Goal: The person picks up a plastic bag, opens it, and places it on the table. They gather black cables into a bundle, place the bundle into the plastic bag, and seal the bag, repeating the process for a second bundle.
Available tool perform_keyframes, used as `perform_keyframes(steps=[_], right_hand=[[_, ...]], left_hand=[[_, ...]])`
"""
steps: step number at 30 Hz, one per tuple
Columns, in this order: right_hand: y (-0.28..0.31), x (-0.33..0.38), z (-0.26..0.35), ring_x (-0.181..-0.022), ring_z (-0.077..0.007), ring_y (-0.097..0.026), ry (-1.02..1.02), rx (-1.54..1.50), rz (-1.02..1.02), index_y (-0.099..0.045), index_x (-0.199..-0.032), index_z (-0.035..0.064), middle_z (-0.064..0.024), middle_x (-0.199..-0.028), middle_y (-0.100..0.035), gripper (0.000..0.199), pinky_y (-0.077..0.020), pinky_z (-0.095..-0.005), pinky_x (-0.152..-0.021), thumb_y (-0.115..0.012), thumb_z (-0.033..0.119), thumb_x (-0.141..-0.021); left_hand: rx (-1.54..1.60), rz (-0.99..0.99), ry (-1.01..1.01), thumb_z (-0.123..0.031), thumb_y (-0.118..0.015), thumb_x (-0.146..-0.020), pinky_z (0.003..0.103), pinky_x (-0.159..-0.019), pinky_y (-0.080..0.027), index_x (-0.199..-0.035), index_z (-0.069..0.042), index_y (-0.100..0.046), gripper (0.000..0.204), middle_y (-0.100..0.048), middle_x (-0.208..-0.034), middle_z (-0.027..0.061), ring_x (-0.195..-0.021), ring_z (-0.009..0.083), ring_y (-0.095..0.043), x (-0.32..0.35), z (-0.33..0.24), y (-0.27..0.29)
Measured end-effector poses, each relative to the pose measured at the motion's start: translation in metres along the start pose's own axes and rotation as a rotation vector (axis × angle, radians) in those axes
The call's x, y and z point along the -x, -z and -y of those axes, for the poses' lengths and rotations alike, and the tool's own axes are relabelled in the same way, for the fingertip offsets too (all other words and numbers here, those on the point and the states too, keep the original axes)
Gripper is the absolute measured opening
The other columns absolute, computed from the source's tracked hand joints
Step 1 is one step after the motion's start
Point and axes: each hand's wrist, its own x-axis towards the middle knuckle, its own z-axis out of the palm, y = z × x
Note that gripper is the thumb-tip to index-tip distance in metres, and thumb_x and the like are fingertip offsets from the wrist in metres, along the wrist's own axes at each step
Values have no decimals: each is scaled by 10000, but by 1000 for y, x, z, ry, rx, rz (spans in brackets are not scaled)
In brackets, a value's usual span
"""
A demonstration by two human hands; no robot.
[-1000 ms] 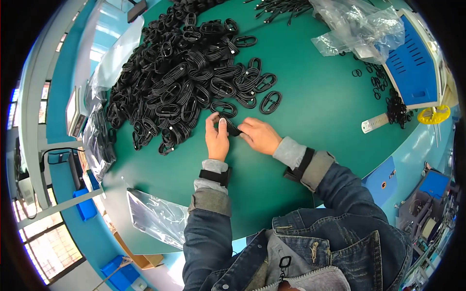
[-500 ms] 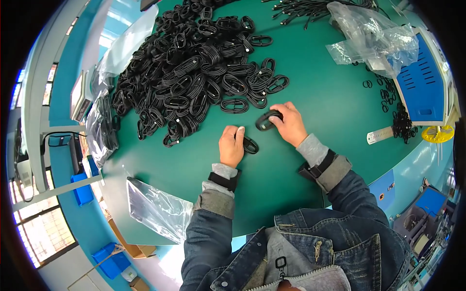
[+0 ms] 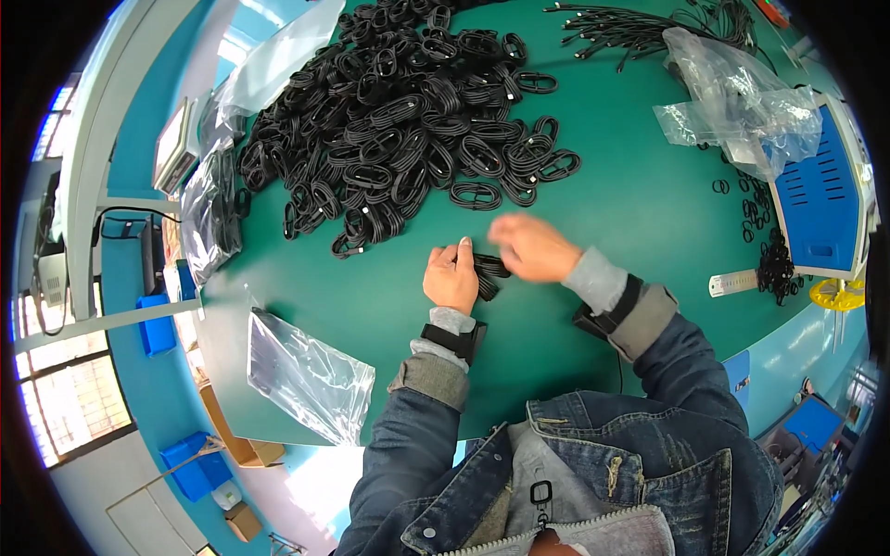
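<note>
- From far off, I see my left hand [image 3: 451, 274] curled around one end of some black cords [image 3: 489, 284], pinching them between thumb and fingers.
- The cords are wound up in loops. They are over the green counter [image 3: 630, 232], on my side of the big pile [image 3: 399, 130] of looped cords, and apart from it.
- My right hand [image 3: 533, 248] is at the other end of the cords. It is blurry, so I cannot tell if it is spread or pinching something.
- I think the cords are light, so a small squeeze should do.
- They look bendy and springy, not stiff, and the smooth outside may be a bit slippery.
- They should not break easily, but I would not tug on their tips.
- The best place to hold is the middle, across all the strands at once. If I grab just one strand, the loops could come loose.
</note>
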Motion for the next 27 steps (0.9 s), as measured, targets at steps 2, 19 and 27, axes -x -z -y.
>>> perform_keyframes(steps=[2,19,27], right_hand=[[-2,-27,2,-930,-308,-534,-151,74,-61,-529,-1012,7,-99,-929,-541,254,-502,-379,-696,-552,164,-813],[-33,9,-9,-838,-198,-559,-156,-815,-39,-596,-962,0,-94,-864,-607,292,-459,-315,-743,-470,-107,-721],[-1,14,2,-838,-228,-585,-85,-536,25,-600,-905,-29,-108,-887,-606,160,-472,-322,-788,-509,-70,-780]], left_hand=[[32,5,17,-310,-588,-829,397,-641,-448,-763,-53,-667,277,-625,-827,92,-713,314,-572,3,4,-6],[527,4,-63,-94,-552,-849,330,-672,-412,-870,-15,-665,140,-576,-716,76,-680,198,-514,9,21,-5],[281,69,-255,-120,-559,-842,335,-713,-412,-901,-38,-674,153,-594,-735,71,-735,236,-542,9,29,1]])
